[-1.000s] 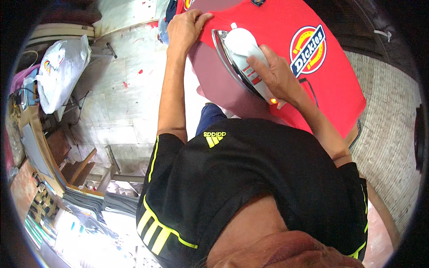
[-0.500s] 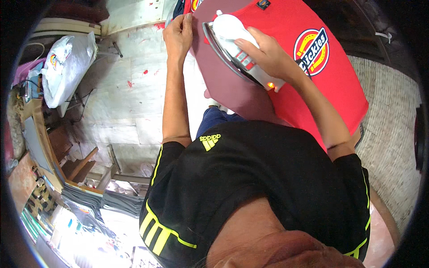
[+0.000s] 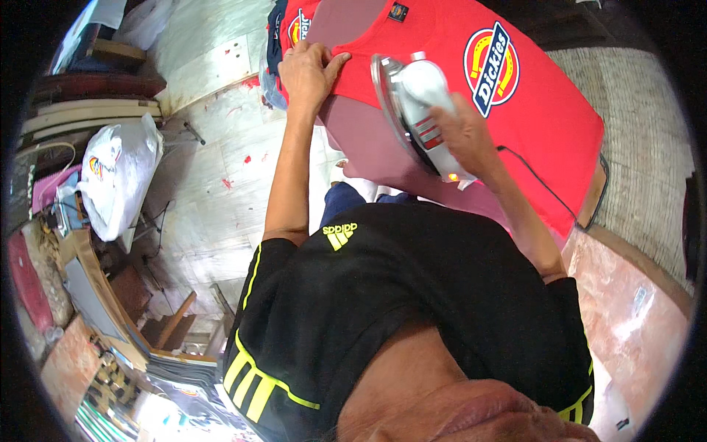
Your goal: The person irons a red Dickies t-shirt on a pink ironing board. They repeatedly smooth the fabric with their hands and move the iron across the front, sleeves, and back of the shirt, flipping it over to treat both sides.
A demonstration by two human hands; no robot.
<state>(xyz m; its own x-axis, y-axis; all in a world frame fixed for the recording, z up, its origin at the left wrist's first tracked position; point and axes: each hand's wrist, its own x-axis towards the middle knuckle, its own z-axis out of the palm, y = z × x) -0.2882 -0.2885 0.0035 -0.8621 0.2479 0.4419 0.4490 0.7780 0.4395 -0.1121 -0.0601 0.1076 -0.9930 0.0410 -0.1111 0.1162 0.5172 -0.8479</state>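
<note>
A red T-shirt (image 3: 552, 96) with a round printed badge lies spread over a mauve ironing board (image 3: 353, 132). My right hand (image 3: 468, 132) is wrapped round the handle of a white and grey clothes iron (image 3: 423, 92), whose small orange light glows at its heel. The iron rests at the shirt's near edge, partly over the bare board. At the left end of the shirt, my left hand (image 3: 309, 74) grips a corner of the red cloth, thumb stretched to the right and fingertips partly hidden.
A black cord (image 3: 541, 180) trails over the shirt to the board's right edge. Dark and red folded clothing (image 3: 276, 44) hangs at the board's far left. On the left, a white plastic bag (image 3: 118, 177) sits above the tiled floor (image 3: 213, 147). Dark folded garments (image 3: 184, 368) lie lower left.
The iron has moved nearer to me and a little right in my right hand. My left hand has come down and right onto the shirt's corner. The shirt's left part now covers more board.
</note>
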